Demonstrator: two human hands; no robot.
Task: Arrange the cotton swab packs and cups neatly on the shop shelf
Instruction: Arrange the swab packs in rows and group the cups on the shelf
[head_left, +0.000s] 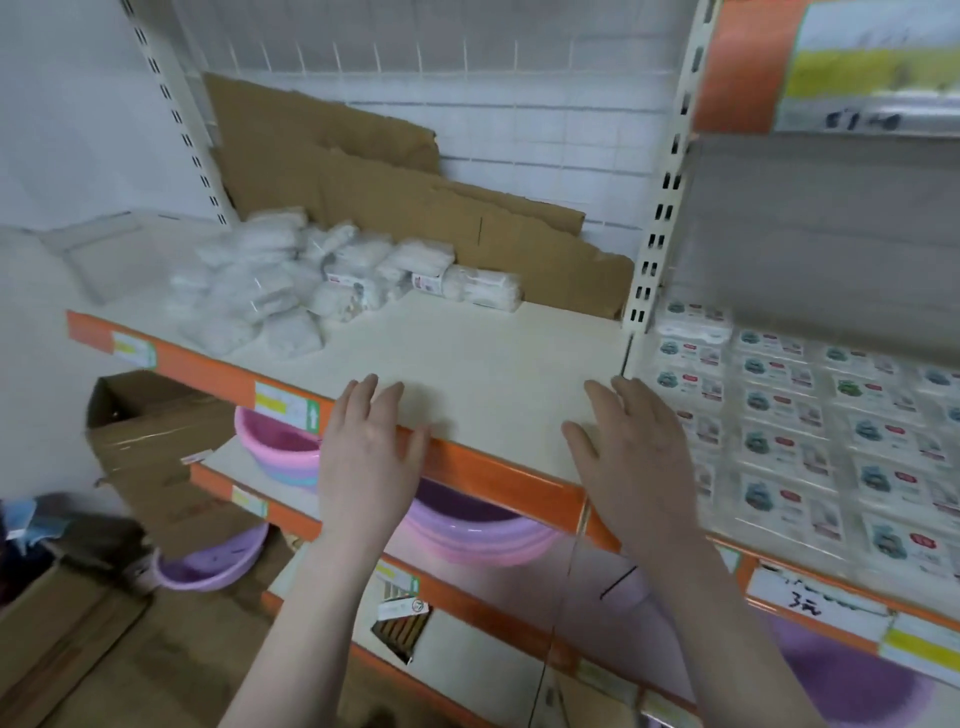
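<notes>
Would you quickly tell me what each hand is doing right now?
Left hand: open, holding nothing, at the shelf edge.
Right hand: open, holding nothing, over the shelf.

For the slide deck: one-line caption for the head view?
Both open hands, left hand and right hand, hover at the shelf edge; cotton swab packs lie heaped at its back left.

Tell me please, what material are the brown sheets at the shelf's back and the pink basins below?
Brown sheets: seemingly corrugated cardboard, matte, with ragged torn edges. Pink basins: likely moulded plastic, smooth and glossy, stacked under the shelf.
</notes>
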